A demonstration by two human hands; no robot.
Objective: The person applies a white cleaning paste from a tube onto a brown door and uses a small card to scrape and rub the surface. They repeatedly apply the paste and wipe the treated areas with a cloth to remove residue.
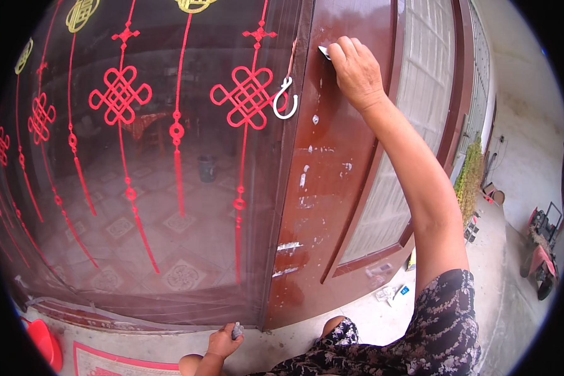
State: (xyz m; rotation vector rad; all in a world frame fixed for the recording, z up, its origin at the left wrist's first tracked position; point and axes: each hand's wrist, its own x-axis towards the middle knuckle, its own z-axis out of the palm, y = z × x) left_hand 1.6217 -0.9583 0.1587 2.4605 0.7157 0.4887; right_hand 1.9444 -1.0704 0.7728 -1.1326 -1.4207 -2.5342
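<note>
High on the reddish-brown door panel (329,225), my right hand (359,70) grips a small scraper blade (324,51), its edge against the surface. Below it, white residue patches (303,176) and pale torn strips (289,246) run down the panel, with wet-looking areas around them. My left hand (224,342) is low, near the door's bottom edge, closed around a crumpled greyish wad (237,331) whose material I cannot tell.
A mesh screen curtain (207,244) with red knot ornaments (120,95) hangs left of the panel, beside a white plastic hook (285,98). A red plastic container (44,345) and a mat (122,364) lie lower left. Crumpled litter (386,294) lies on the floor; a motorcycle (540,263) stands far right.
</note>
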